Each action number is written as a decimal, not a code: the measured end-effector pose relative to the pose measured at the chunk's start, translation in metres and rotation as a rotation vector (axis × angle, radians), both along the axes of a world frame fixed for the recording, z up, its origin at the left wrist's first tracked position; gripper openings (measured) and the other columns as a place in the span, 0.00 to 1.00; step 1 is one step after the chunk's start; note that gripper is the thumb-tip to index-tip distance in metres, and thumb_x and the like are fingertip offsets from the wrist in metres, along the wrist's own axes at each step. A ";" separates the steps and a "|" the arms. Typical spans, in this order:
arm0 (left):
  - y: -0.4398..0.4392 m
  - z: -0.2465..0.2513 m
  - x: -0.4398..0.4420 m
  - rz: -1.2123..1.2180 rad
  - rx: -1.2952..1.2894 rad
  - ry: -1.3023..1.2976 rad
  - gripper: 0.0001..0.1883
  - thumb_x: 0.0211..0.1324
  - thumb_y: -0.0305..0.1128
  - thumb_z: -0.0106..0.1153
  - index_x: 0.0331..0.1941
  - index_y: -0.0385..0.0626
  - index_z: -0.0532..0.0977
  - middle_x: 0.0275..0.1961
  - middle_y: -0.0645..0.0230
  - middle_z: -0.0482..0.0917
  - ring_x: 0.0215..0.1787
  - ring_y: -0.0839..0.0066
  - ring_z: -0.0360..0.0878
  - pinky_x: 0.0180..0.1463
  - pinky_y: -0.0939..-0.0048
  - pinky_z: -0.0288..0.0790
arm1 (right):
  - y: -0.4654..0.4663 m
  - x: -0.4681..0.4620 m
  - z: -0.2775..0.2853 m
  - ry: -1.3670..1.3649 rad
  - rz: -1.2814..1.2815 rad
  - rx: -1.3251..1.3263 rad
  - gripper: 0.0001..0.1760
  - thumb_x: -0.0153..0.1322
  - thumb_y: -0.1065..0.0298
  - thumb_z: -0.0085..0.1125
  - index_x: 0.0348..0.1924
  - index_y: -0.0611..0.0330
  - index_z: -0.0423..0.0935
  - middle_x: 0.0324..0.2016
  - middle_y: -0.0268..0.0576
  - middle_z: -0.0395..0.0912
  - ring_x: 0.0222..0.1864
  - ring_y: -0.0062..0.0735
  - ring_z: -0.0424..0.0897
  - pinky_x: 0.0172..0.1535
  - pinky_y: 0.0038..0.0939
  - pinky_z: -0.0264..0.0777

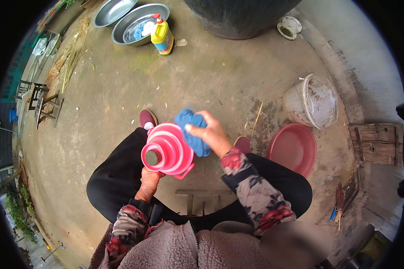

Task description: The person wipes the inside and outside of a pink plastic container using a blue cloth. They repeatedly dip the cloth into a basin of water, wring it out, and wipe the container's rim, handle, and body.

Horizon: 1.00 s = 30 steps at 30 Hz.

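Observation:
A pink plastic vessel (177,144) with ringed steps and a side handle is held over the person's lap by my left hand (149,181), whose fingers are partly hidden beneath it. Its narrow round end faces up towards the camera, with a grey-brown round area inside; whether that is a filling or the ground seen through it, I cannot tell. My right hand (213,132) grips a bunched blue cloth (192,129) at the vessel's right edge. The cloth overlaps the rim in view; whether they touch is unclear.
Metal basins (117,37), one holding cloths, and a yellow pump bottle (163,38) stand at upper left, near a large dark tub (235,23). A dirty white bucket (298,102) and red basin (291,149) are on the right. Wooden stools (47,106) lie far left.

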State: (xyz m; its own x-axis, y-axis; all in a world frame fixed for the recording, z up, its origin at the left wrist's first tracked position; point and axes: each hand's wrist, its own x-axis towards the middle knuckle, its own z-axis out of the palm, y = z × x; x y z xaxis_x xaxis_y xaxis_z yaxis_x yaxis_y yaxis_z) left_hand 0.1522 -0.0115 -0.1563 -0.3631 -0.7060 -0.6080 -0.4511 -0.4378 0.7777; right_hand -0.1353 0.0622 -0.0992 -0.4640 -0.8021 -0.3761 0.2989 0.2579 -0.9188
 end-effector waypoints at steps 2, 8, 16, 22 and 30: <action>-0.002 -0.014 0.017 -0.006 -0.044 -0.112 0.24 0.54 0.22 0.66 0.56 0.43 0.74 0.54 0.68 0.79 0.51 0.72 0.79 0.50 0.66 0.78 | 0.001 0.033 -0.027 0.151 -0.132 -0.028 0.32 0.63 0.52 0.73 0.52 0.64 0.73 0.47 0.55 0.79 0.49 0.47 0.80 0.54 0.39 0.72; -0.007 -0.036 0.058 -0.469 -0.352 -0.387 0.35 0.54 0.31 0.71 0.66 0.44 0.66 0.65 0.62 0.72 0.65 0.65 0.71 0.62 0.55 0.72 | 0.000 0.045 -0.111 0.171 -0.327 0.114 0.25 0.63 0.59 0.72 0.47 0.61 0.75 0.38 0.48 0.82 0.41 0.38 0.81 0.48 0.36 0.74; 0.009 -0.010 0.023 -0.170 -0.022 -0.064 0.29 0.53 0.30 0.72 0.59 0.44 0.71 0.58 0.63 0.76 0.59 0.67 0.75 0.59 0.59 0.73 | -0.005 0.002 -0.083 -0.216 -0.071 -0.023 0.27 0.58 0.63 0.74 0.48 0.63 0.78 0.40 0.38 0.80 0.44 0.27 0.78 0.48 0.31 0.72; 0.017 0.005 0.011 -0.109 0.125 0.020 0.25 0.52 0.30 0.72 0.54 0.44 0.74 0.53 0.63 0.80 0.55 0.67 0.78 0.56 0.62 0.74 | -0.043 -0.007 -0.037 -0.151 0.211 -0.047 0.24 0.60 0.60 0.73 0.45 0.60 0.77 0.35 0.36 0.77 0.40 0.23 0.75 0.48 0.27 0.69; 0.011 0.016 0.004 -0.107 0.143 0.049 0.19 0.50 0.29 0.73 0.48 0.44 0.79 0.46 0.64 0.84 0.50 0.69 0.82 0.53 0.67 0.75 | -0.064 -0.016 -0.178 0.156 0.091 0.387 0.32 0.55 0.53 0.74 0.44 0.67 0.75 0.39 0.52 0.82 0.43 0.40 0.80 0.49 0.35 0.72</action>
State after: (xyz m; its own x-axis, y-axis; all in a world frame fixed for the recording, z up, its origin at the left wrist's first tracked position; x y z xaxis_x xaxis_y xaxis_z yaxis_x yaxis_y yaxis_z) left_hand 0.1558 0.0000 -0.1404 -0.4631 -0.5695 -0.6792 -0.4640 -0.4972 0.7332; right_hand -0.1513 -0.0022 -0.2767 -0.4728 -0.6559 -0.5884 0.1235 0.6118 -0.7813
